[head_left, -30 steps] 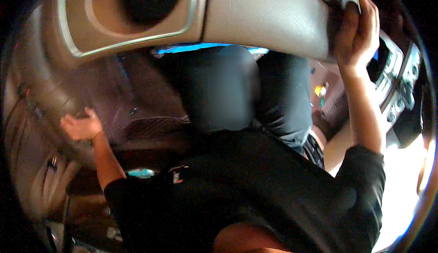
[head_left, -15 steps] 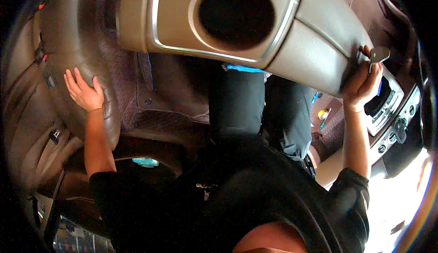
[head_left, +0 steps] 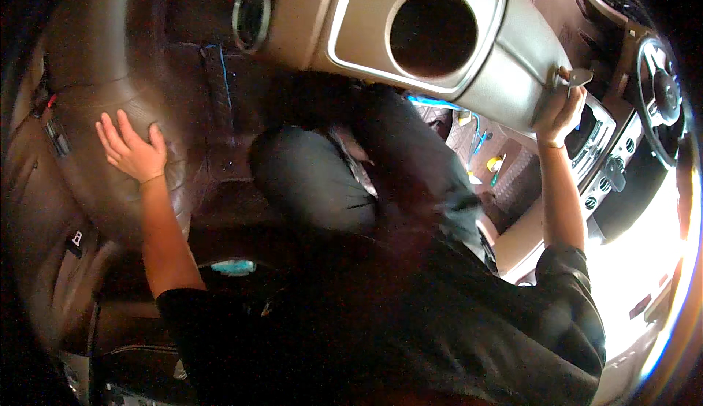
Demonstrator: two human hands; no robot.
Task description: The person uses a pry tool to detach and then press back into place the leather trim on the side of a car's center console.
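Observation:
My left hand [head_left: 132, 147] lies flat with fingers spread on the brown leather rear seat [head_left: 110, 212]. On the far right, my right hand [head_left: 558, 115] is closed round what looks like the gear lever [head_left: 581, 77], whose flat grey top sticks out beside the fingers. The grip itself is partly hidden by the hand. Between the arms runs the centre console [head_left: 538, 54], its leather-covered front part reaching to the right hand. Two dark round cup holders [head_left: 433, 36] are set in its silver-trimmed panel.
My legs [head_left: 315, 179] are bent below the console. Beyond the right hand are the dashboard vents [head_left: 605, 184] and steering wheel [head_left: 666, 95]. A yellow roll-like item [head_left: 496, 164] and blue cord [head_left: 481, 141] lie on the front floor. A pale blue packet [head_left: 234, 267] sits in the door pocket.
My legs have moved left, with one knee now raised and bent. The view has shifted, bringing the steering wheel in. Both hands keep their places on the seat and at the lever.

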